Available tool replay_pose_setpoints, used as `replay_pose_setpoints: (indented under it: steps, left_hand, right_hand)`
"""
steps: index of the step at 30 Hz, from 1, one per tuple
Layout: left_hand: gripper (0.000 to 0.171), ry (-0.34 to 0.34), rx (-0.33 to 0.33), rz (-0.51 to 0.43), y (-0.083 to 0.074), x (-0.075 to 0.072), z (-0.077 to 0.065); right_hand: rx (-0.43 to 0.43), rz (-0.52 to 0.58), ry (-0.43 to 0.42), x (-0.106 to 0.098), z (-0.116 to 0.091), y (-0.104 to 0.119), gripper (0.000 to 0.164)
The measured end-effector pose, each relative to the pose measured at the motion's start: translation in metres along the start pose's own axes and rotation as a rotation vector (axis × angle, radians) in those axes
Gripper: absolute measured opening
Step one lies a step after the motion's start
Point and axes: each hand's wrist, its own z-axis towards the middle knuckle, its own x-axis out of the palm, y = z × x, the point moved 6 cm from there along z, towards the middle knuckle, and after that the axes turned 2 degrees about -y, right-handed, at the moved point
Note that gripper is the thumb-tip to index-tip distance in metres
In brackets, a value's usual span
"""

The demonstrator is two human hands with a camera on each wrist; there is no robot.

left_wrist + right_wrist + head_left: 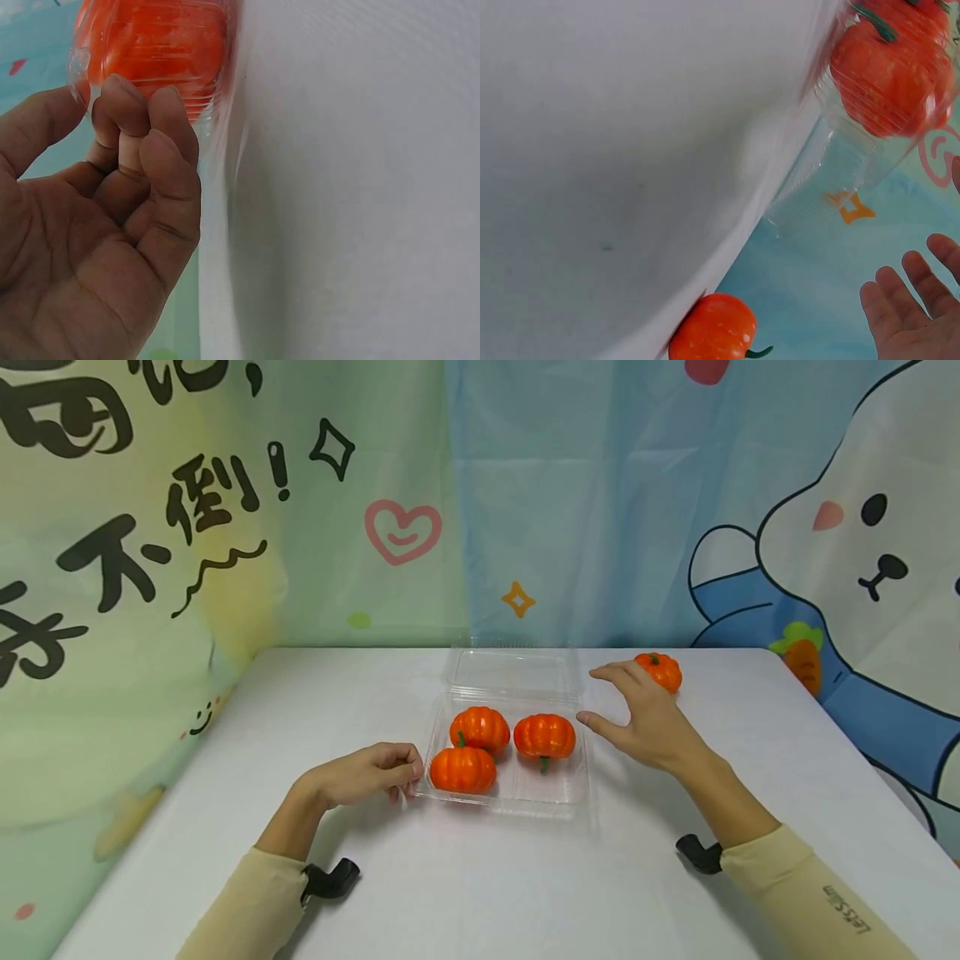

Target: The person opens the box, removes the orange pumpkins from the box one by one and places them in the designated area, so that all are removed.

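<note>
A clear plastic clamshell box (540, 788) lies with its lid tipped back on the white table. Three small orange pumpkins sit inside: one at the back left (480, 729), one at the front left (462, 770) and one at the right (544, 737). My left hand (372, 774) pinches the box's front left corner between thumb and forefinger; the other fingers curl in the left wrist view (112, 217). Over the table right of the box, my right hand (648, 718) has its fingers spread and holds nothing. Behind it, partly covered, rests another pumpkin (662, 673).
The open lid (513, 671) reaches toward the table's back edge. A printed cloth (360, 585) hangs just behind the table. White tabletop (480, 893) stretches in front of the box. Black wrist mounts (330, 878) stick out from both sleeves.
</note>
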Motion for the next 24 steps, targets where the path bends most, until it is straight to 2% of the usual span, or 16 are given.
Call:
replay_pose_setpoints:
  steps: [7,17,24]
  left_hand:
    - [0.021,-0.010,0.011,0.036,0.002,0.000,0.001]
    - [0.022,-0.010,0.005,0.041,0.003,-0.002,0.000]
    - [0.020,0.000,0.013,0.047,0.003,-0.001,0.001]
  right_hand:
    - [-0.013,0.016,0.025,0.004,0.000,0.002,0.054]
    - [-0.088,0.094,0.047,0.012,0.001,0.016,0.050]
    - [-0.107,0.096,0.071,0.015,0.002,0.023,0.050]
